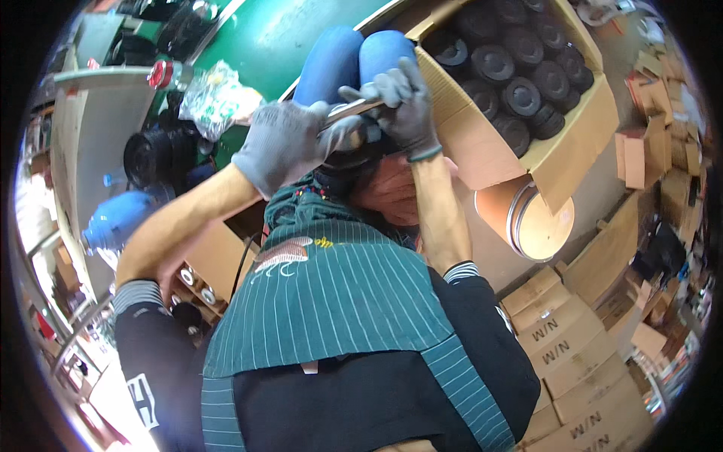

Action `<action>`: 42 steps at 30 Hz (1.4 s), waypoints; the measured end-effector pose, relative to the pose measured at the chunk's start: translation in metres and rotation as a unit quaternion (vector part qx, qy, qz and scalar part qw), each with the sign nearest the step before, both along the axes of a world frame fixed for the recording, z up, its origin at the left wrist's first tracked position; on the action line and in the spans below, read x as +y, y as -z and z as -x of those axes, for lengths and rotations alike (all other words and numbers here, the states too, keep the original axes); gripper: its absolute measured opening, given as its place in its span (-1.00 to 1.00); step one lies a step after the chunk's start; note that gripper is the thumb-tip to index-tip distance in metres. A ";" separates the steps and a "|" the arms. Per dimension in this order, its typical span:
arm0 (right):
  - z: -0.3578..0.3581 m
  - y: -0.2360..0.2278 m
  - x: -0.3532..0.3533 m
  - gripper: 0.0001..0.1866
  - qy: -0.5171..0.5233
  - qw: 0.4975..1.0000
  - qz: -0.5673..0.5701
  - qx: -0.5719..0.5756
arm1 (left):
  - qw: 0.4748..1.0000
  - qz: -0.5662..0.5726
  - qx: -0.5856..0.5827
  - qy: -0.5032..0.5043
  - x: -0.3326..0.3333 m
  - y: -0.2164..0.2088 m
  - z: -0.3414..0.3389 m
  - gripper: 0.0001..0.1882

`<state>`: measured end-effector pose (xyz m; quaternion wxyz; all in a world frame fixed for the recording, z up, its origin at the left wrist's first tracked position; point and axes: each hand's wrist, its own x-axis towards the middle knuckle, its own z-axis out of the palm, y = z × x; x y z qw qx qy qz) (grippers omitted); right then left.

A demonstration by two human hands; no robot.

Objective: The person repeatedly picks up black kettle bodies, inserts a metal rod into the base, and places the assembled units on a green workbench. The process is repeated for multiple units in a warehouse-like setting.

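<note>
My left hand, in a grey knit glove, is closed around one end of a thin, flat metal strip. The strip slants up toward my right hand, also gloved in grey, whose fingers bend over its other end. Just below both hands, above my lap, is a dark rounded part; the gloves and my apron hide much of it, so I cannot tell its kind. The left thumb lies close to this part.
An open carton of black round parts stands at the right, near my knees. Beyond it are a round drum and stacked cardboard boxes. Left lie a clear plastic bag, a red-capped bottle and black round parts.
</note>
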<state>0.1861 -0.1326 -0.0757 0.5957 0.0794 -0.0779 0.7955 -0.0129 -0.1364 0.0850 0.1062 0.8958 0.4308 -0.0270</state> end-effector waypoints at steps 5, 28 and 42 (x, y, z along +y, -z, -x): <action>-0.007 -0.016 -0.027 -0.50 0.047 0.999 0.004 -0.027 | 0.982 0.119 -0.148 0.015 0.010 -0.003 0.003 -0.64; -0.003 -0.065 -0.066 -0.65 0.385 0.649 -0.110 -0.647 | 0.924 0.189 -0.253 0.216 0.149 0.106 -0.028 -0.49; -0.004 -0.081 -0.088 0.17 0.072 0.513 -0.122 -0.847 | 0.975 -0.178 -0.130 0.004 0.180 0.170 0.119 -0.63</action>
